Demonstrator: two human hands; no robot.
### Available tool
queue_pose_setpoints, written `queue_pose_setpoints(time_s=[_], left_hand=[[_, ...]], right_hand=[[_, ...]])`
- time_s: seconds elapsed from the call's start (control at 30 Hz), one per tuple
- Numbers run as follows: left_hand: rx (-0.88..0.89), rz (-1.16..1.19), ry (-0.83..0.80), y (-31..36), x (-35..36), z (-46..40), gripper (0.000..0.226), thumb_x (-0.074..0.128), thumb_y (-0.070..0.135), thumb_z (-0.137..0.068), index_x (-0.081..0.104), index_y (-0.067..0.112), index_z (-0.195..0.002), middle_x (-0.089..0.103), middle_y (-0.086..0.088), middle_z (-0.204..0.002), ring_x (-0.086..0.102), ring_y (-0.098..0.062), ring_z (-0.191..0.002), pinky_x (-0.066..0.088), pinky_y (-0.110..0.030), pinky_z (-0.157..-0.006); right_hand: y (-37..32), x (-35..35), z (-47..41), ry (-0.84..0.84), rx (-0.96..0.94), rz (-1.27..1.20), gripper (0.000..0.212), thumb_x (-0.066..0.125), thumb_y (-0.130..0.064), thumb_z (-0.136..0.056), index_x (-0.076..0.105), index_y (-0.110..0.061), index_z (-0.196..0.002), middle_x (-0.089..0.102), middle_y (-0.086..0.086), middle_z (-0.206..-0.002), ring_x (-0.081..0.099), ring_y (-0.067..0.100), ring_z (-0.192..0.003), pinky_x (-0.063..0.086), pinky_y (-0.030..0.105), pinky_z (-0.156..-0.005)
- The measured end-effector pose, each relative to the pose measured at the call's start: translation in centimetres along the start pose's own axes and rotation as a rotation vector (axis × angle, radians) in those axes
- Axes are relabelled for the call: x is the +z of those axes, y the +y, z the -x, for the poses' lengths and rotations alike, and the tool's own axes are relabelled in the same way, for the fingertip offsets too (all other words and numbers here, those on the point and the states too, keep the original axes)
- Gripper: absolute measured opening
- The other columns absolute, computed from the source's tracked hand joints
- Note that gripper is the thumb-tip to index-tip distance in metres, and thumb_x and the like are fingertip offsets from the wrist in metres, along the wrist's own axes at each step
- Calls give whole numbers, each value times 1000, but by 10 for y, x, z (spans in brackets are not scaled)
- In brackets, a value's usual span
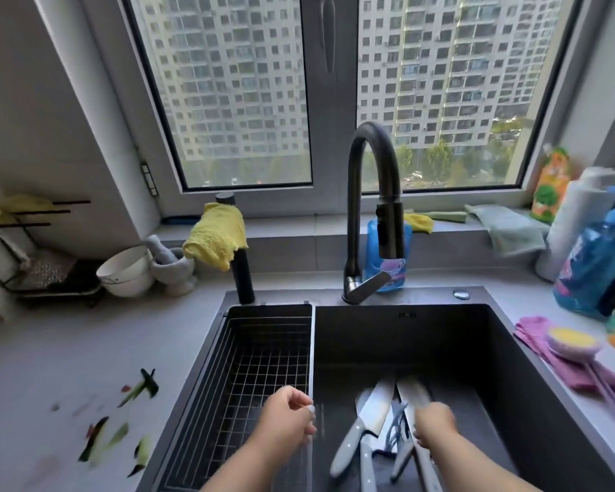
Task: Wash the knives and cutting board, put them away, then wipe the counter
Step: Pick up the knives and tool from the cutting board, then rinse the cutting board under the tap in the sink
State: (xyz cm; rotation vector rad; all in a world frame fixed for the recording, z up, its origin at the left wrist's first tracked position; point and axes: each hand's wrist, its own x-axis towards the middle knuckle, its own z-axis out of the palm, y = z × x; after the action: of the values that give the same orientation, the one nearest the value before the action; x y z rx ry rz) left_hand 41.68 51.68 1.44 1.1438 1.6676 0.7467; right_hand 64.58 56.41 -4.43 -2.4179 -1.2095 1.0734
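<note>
At six o'clock the right hand point(435, 422) grips a long knife point(414, 395) among the knives point(364, 420) lying in the dark sink point(476, 349) — the left hand point(290, 415), loosely curled, holds nothing over the wire basket point(256, 367). Vegetable scraps point(121, 431) litter the counter point(68, 349) at eight o'clock; the black faucet point(373, 207) rises at twelve.

I get bright daylight through the window point(334, 94) at twelve o'clock; the sink point(441, 349) stays dim, edges bow, vegetable scraps point(121, 420) at eight o'clock smear.
</note>
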Motion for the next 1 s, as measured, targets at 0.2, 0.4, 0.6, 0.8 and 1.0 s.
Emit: queue_pose_setpoints(time_s=[0.2,0.4,0.6,0.8,1.0], left_hand=[[24,-15,115,8,-43,9,5,55,7,-92,58,10,-94,69,-12,-93,67,-14,-68,58,-31,-67],[2,33,237,0,-93,23,4,56,7,-91,57,10,-93,67,-9,-88,64,-13,-64,58,-31,-65],[-18,138,341,-11,-140,46,9,51,-2,-89,55,6,-91,64,-13,-82,60,-17,-58,49,-25,-48],[-76,221,466,-34,-203,75,10,47,-3,-87,55,4,-88,63,-14,-75,56,-21,-55,44,-25,-47],[-134,277,658,-80,-268,125,10,49,-5,-86,52,4,-87,59,-15,-74,54,-21,-53,41,-23,-45]], right_hand=[[-43,-3,27,229,-162,-253,19,48,-8,-87,63,-12,-99,65,8,-95,57,28,-87,47,32,-78],[-111,23,77,240,-422,-402,8,48,-13,-88,53,-20,-90,59,1,-81,53,16,-67,34,26,-53],[-159,64,133,132,-630,-459,8,49,-14,-90,52,-22,-89,60,-1,-77,58,17,-66,41,28,-54],[-202,110,193,14,-735,-409,24,51,1,-83,52,-22,-89,57,0,-84,54,15,-66,39,26,-51],[-235,174,261,-103,-841,-252,27,50,6,-78,55,-20,-84,52,1,-92,51,17,-74,39,31,-61]])
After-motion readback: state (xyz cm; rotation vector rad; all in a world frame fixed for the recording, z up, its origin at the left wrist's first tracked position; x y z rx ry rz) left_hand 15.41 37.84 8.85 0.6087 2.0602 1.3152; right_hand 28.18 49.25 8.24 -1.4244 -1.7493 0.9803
